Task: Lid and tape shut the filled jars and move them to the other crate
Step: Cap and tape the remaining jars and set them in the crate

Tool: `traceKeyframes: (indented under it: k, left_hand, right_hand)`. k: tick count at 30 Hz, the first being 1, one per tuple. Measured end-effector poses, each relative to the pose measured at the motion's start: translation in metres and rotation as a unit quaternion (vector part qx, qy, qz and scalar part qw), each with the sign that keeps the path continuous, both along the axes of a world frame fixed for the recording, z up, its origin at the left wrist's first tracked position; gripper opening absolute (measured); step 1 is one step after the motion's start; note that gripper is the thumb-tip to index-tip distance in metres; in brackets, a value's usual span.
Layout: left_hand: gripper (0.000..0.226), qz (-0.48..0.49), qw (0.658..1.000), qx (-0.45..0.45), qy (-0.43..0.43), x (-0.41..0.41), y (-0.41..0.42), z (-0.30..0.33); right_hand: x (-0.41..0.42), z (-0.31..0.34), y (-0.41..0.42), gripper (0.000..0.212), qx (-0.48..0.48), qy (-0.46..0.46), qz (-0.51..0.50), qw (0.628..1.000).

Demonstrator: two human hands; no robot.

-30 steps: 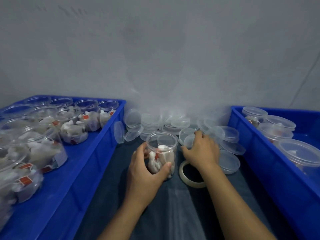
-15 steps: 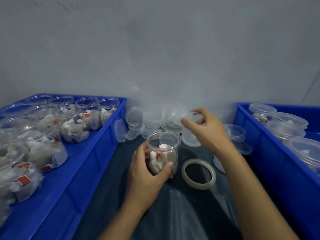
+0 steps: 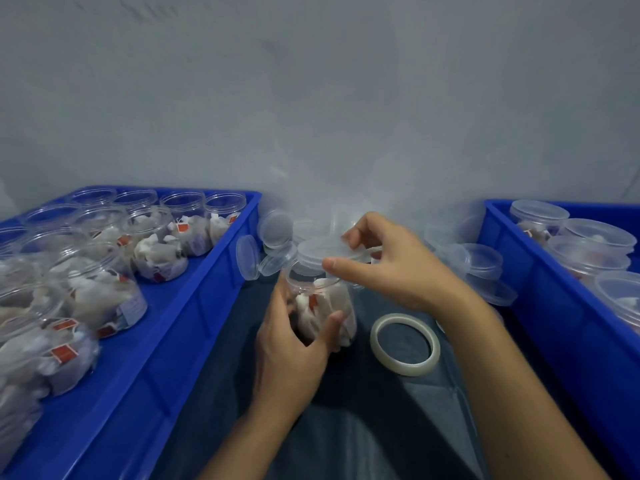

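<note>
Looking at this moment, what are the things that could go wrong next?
1. The right hand pinches the clear round plastic lid by its edge, tilted over the filled clear plastic jar; it may seat crooked.
2. The left hand grips only the jar's lower part, so pressing could tip it.
3. The clear tape roll lies near the right forearm and could be knocked away.

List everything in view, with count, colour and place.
Held jar: one, clear, filled, centre, on the dark cloth.
Lid: one, clear, on the held jar's mouth.
Tape roll: one, clear, right of the held jar.
Loose lids: many, clear, by the wall.
Left crate: one, blue, holds open filled jars.
Right crate: one, blue, holds lidded jars.
Left hand: grips the held jar.
Right hand: pinches the lid.
</note>
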State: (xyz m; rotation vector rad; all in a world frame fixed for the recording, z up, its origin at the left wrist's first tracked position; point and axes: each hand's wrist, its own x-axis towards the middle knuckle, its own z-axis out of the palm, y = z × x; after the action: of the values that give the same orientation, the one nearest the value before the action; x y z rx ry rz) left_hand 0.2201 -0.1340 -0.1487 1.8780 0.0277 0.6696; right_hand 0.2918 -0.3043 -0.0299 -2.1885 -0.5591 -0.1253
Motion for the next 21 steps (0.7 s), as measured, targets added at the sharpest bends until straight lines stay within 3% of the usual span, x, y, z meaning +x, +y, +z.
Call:
traceKeyframes:
  k: [3,7,11,14,21]
  left_hand:
    - [0.103,0.018,0.999,0.021,-0.024,-0.002,-0.002,0.005]
    - [0.098,0.025,0.997,0.057,-0.050,-0.006,-0.005,0.009]
    - [0.092,0.037,0.995,0.084,-0.050,-0.008,-0.004,0.008]
    - [0.092,0.030,0.996,0.067,-0.049,-0.008,-0.005,0.008]
    - [0.087,-0.003,0.998,0.046,-0.051,-0.009,-0.006,0.006]
  right_hand:
    - [0.001,-0.001,-0.001,0.053,-0.020,0.012,0.036,0.999]
    - [0.000,0.002,-0.004,0.037,-0.027,0.030,0.089,0.995]
    - [-0.002,0.009,-0.008,0.033,-0.056,0.058,0.133,0.988]
    - [-0.001,0.008,-0.011,0.025,-0.062,0.077,0.143,0.985]
    - [0.001,0.004,-0.021,0.035,-0.060,0.111,0.155,0.980]
